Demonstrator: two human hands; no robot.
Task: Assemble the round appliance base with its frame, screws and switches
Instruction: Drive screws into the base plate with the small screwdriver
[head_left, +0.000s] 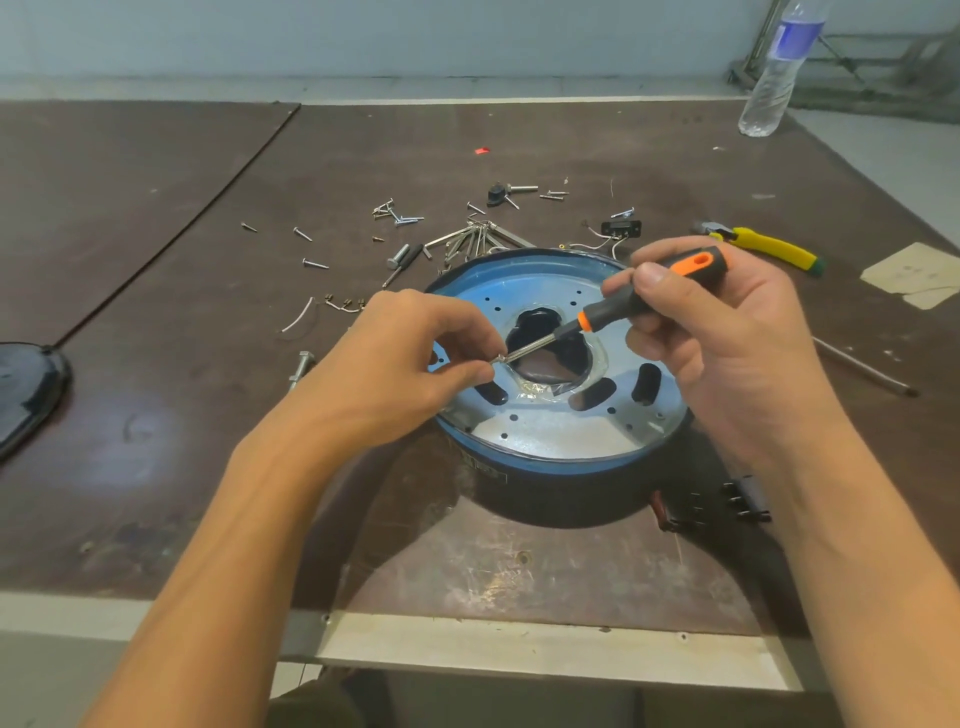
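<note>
The round appliance base (550, 436) lies in the middle of the table, blue-rimmed, with a perforated metal frame plate and a ragged central hole. My right hand (727, 343) grips a screwdriver (649, 296) with a black and orange handle, its shaft slanting down to the left above the plate. My left hand (410, 358) pinches a small screw (500, 358) at the screwdriver's tip. Loose screws (397, 215) and metal rods lie behind the base. A black switch with white wires (621, 228) sits at the back right.
Yellow-handled pliers (763, 247) lie at the right, a plastic water bottle (779, 67) stands at the far right corner. A dark cover (26, 389) rests at the left edge. Black clips (748, 499) lie near the base's front right. A long bolt (301, 366) lies left of the base.
</note>
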